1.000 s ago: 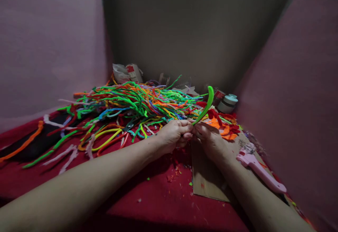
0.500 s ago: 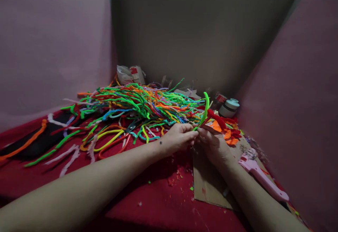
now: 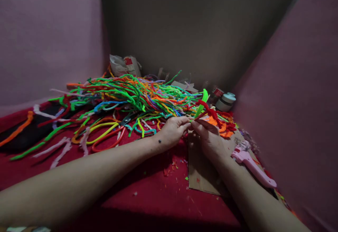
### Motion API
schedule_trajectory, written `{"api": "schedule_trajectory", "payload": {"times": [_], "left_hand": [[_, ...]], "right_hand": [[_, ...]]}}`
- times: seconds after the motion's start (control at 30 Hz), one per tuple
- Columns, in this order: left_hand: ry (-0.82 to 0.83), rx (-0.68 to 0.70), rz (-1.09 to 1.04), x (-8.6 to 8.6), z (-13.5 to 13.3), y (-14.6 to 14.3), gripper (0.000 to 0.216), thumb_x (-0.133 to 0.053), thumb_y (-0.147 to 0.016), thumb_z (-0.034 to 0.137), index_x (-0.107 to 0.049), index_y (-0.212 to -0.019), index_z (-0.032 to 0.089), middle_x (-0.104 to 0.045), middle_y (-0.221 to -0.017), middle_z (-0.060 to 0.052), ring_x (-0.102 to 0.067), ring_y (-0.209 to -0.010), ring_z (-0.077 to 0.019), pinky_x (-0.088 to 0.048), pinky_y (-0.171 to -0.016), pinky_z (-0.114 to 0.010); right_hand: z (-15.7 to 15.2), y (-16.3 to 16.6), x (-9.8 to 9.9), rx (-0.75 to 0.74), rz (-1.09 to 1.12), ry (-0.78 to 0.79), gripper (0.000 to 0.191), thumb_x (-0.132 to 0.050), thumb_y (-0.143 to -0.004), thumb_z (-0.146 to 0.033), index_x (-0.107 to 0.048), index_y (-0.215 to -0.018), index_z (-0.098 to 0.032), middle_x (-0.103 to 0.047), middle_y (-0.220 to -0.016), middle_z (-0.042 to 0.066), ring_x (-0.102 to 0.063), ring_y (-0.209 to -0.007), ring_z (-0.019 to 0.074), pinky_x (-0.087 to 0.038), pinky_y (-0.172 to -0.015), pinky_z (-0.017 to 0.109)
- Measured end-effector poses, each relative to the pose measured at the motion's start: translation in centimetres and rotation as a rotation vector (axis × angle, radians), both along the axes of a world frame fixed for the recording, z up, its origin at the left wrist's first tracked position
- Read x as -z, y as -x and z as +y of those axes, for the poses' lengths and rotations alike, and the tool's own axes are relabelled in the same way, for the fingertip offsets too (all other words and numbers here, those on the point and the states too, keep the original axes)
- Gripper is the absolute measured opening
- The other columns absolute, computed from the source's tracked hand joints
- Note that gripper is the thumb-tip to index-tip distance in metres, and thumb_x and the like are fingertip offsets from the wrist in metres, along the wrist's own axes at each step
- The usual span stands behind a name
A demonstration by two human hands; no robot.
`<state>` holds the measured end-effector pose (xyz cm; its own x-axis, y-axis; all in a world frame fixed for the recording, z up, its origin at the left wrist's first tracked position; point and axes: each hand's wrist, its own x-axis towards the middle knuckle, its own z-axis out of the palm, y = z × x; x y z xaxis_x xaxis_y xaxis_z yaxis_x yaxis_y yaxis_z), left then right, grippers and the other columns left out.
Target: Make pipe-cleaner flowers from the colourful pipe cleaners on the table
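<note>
My left hand (image 3: pixel 173 130) and my right hand (image 3: pixel 208 137) meet fingertip to fingertip above the red cloth. Both pinch the lower end of a bright green pipe cleaner (image 3: pixel 200 107), which rises up and to the right from my fingers. Its upper part looks bent over, so it stands short. Just behind my hands lies a big tangled pile of pipe cleaners (image 3: pixel 132 98) in green, orange, blue, yellow and red. Red and orange pieces (image 3: pixel 220 121) lie right behind my right hand.
A piece of brown cardboard (image 3: pixel 202 170) lies under my right wrist, and a pink glue gun (image 3: pixel 250 165) sits to its right. Scissors with red handles (image 3: pixel 113 137) lie left of my hands. A small white jar (image 3: pixel 225 101) stands at the back right. Walls close in on three sides.
The green pipe cleaner stood tall and curved a second ago; now it is shorter and folded near its top. My hands stayed together, pinching it.
</note>
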<state>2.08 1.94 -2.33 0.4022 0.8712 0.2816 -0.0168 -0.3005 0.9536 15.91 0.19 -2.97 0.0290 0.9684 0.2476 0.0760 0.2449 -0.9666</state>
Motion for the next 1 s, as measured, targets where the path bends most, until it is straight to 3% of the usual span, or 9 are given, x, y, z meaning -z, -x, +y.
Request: {"api": "schedule_trajectory", "payload": {"times": [0.13, 0.37, 0.5, 0.6, 0.73, 0.9, 1.0], "left_hand": [[0.239, 0.054, -0.121, -0.7, -0.3, -0.1, 0.020, -0.053, -0.080, 0.024, -0.058, -0.064, 0.013, -0.035, -0.043, 0.007, -0.025, -0.036, -0.0031, -0.018, -0.039, -0.018], [0.377, 0.130, -0.225, -0.2, 0.0, 0.1, 0.015, -0.057, -0.078, 0.026, -0.062, -0.077, 0.012, -0.039, -0.045, 0.007, -0.025, -0.035, -0.0012, -0.016, -0.036, -0.015], [0.517, 0.227, -0.322, 0.1, 0.2, 0.1, 0.010, -0.057, -0.079, 0.022, -0.058, -0.075, 0.013, -0.040, -0.046, 0.007, -0.025, -0.033, -0.0007, -0.015, -0.035, -0.014], [0.629, 0.355, -0.412, 0.3, 0.4, 0.3, 0.014, -0.054, -0.080, 0.018, -0.053, -0.068, 0.012, -0.038, -0.048, 0.007, -0.020, -0.033, 0.0002, -0.016, -0.035, -0.014], [0.748, 0.564, -0.529, 0.8, 0.6, 0.6, 0.015, -0.046, -0.086, 0.019, -0.055, -0.076, 0.012, -0.034, -0.049, 0.008, -0.015, -0.034, -0.0002, -0.022, -0.037, -0.014], [0.674, 0.580, -0.441, 0.7, 0.9, 0.7, 0.018, -0.048, -0.086, 0.026, -0.055, -0.078, 0.012, -0.031, -0.049, 0.009, -0.015, -0.034, -0.0004, -0.022, -0.037, -0.015], [0.404, 0.378, -0.183, 0.3, 0.9, 0.5, 0.020, -0.050, -0.084, 0.031, -0.054, -0.080, 0.013, -0.040, -0.051, 0.007, -0.027, -0.035, -0.0022, -0.023, -0.037, -0.016]], "right_hand": [[0.2, -0.4, 0.2, -0.045, 0.013, 0.009, 0.015, -0.063, -0.073, -0.033, -0.072, -0.078, -0.021, -0.066, -0.069, -0.001, -0.055, -0.068, 0.0152, -0.043, -0.066, 0.028], [0.9, -0.9, 1.1, -0.131, 0.143, 0.053, 0.014, -0.061, -0.075, -0.031, -0.070, -0.083, -0.024, -0.068, -0.083, 0.002, -0.058, -0.080, 0.0185, -0.047, -0.074, 0.032], [0.9, -0.4, 0.7, -0.232, 0.272, 0.078, 0.016, -0.060, -0.075, -0.031, -0.070, -0.085, -0.024, -0.065, -0.074, 0.001, -0.059, -0.075, 0.0186, -0.048, -0.069, 0.032], [1.0, -0.2, 0.4, -0.262, 0.324, 0.104, 0.016, -0.062, -0.072, -0.032, -0.070, -0.083, -0.022, -0.060, -0.062, -0.002, -0.056, -0.063, 0.0151, -0.048, -0.065, 0.030], [1.2, -0.6, 0.5, -0.353, 0.450, 0.220, 0.022, -0.067, -0.067, -0.030, -0.071, -0.088, -0.023, -0.061, -0.062, -0.004, -0.053, -0.056, 0.0109, -0.047, -0.062, 0.026], [1.1, -0.5, 0.6, -0.344, 0.520, 0.208, 0.017, -0.071, -0.065, -0.028, -0.072, -0.081, -0.022, -0.060, -0.059, -0.004, -0.051, -0.052, 0.0090, -0.044, -0.054, 0.022], [1.1, -0.1, 0.6, -0.288, 0.507, 0.153, 0.011, -0.072, -0.065, -0.028, -0.071, -0.073, -0.021, -0.058, -0.054, -0.004, -0.050, -0.051, 0.0094, -0.041, -0.052, 0.023]]}}
